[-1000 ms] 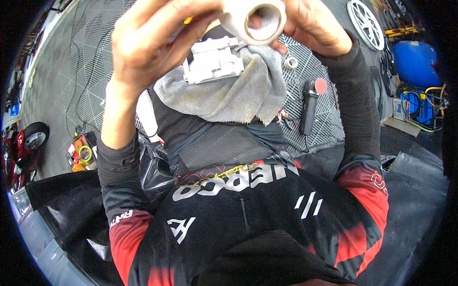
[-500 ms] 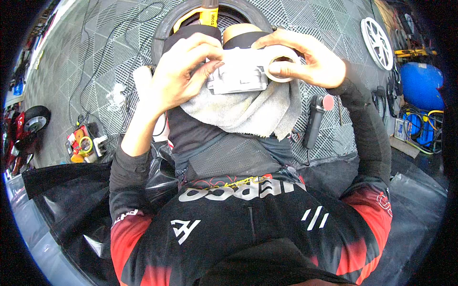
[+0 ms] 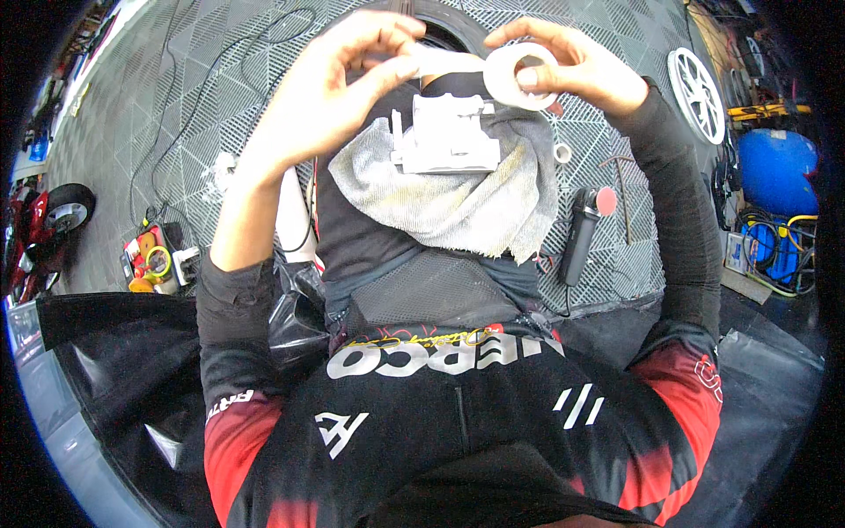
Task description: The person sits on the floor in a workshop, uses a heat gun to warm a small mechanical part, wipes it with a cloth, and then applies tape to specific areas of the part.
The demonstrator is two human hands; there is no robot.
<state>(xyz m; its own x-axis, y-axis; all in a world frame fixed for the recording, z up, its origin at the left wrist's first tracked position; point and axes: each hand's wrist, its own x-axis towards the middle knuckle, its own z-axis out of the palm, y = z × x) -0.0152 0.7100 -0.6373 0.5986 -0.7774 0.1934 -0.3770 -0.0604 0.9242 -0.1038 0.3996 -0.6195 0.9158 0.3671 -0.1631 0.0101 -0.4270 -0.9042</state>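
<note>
My right hand [image 3: 581, 63] holds a roll of white tape [image 3: 519, 75], fingers through and around its ring. My left hand [image 3: 348, 75] pinches the loose end of the tape strip [image 3: 440, 60], which is stretched between the two hands. Below them a white plastic part [image 3: 449, 134] lies on a grey cloth [image 3: 458, 194] spread over my lap.
A black handheld tool with a red tip [image 3: 583, 231] lies on the grey tiled floor at my right, next to a small tape ring [image 3: 562, 153]. A white wheel [image 3: 695, 92] and a blue drum [image 3: 775, 172] stand far right. Cables and tape rolls [image 3: 154, 260] lie left. A tyre [image 3: 449, 22] sits ahead.
Both hands have come up off the white part. The tape roll has moved away from the left hand, pulling a strip out between them.
</note>
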